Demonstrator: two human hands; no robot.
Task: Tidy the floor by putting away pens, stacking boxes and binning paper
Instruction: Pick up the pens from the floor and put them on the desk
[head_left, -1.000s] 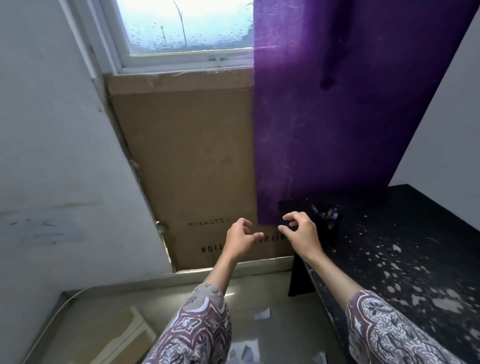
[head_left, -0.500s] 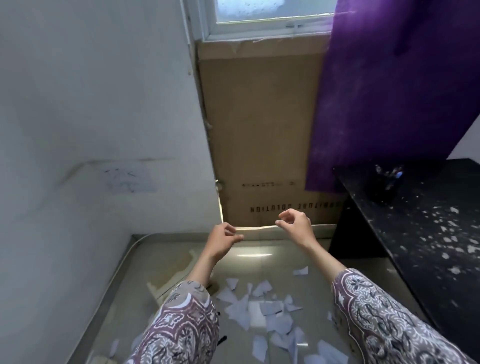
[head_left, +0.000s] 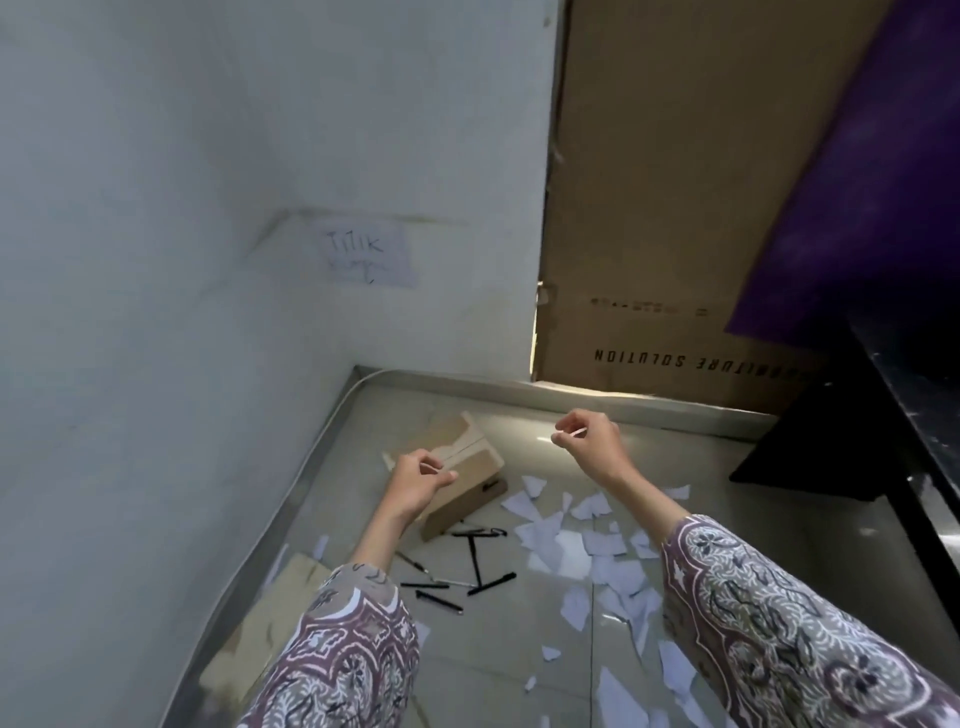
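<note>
The pens (head_left: 457, 571) lie scattered on the floor (head_left: 467, 665) just below the left hand (head_left: 415, 480), nearer than the right hand (head_left: 589, 441); both hands loosely curled, grasping nothing

A small tan cardboard box (head_left: 460, 483) lies tilted on the floor, its open flaps up, right behind the left hand's curled fingers (head_left: 428, 470). A second, flat cardboard box (head_left: 270, 618) lies lower left, beside that forearm. Several black pens (head_left: 457, 574) lie scattered and crossing each other, below the left fingers. Torn white paper scraps (head_left: 582, 551) are strewn over the floor beneath the right hand's fingers (head_left: 571, 434).
</note>
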